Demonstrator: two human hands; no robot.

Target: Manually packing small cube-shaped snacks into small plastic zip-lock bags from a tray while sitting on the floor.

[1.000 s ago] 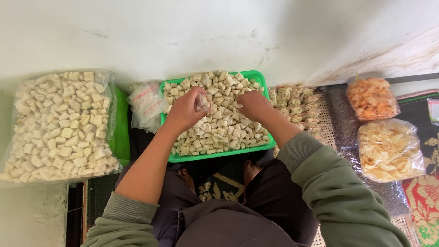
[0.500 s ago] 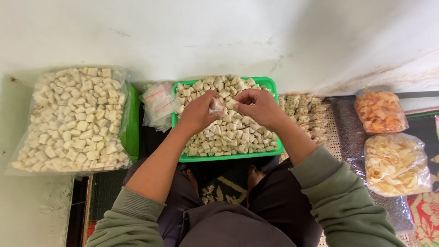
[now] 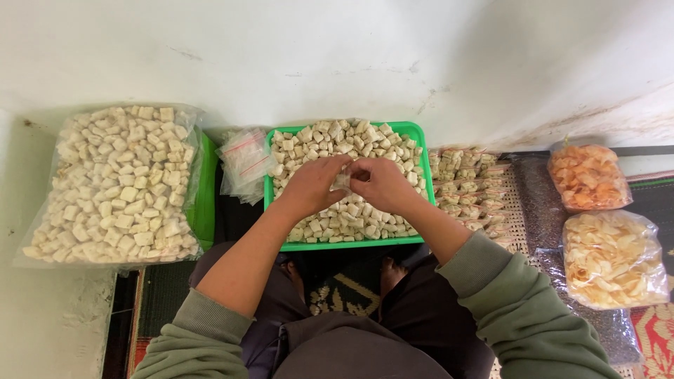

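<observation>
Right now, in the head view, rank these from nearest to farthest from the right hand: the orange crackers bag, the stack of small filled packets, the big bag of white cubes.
From the right hand:
1. Small filled packets, just right of the tray.
2. Orange crackers bag, far right.
3. Big bag of white cubes, far left.

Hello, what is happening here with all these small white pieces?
A person sits over a green tray heaped with pale snack cubes. Both hands, left hand and right hand, meet above it and pinch one small clear bag. Empty bags lie left of the tray, filled packets right, and a big sack of cubes farther left.
</observation>
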